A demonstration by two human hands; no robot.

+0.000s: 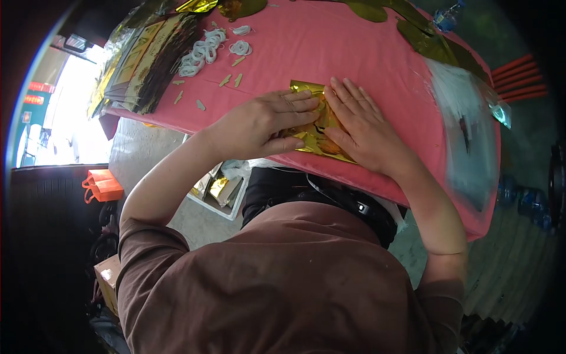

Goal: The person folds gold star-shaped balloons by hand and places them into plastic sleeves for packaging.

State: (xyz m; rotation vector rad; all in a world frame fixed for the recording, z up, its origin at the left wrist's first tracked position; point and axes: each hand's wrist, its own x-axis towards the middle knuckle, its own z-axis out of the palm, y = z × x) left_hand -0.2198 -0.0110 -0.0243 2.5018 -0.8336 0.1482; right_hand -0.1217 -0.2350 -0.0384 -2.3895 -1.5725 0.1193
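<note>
Gold foil [328, 118]: probably light, slippery, easily creased; best held by edges. Left hand [272, 122], right hand [361, 128] flat upon it, unclamped.

"What colours do we see?"
"We see gold foil [329, 123], a pink table [365, 50] and white cords [206, 50]."
"And further down?"
"We find a plain brown shirt [295, 283], black trousers [265, 192], a bright orange bag [105, 187] and a white-rimmed tray [238, 203]."
</note>
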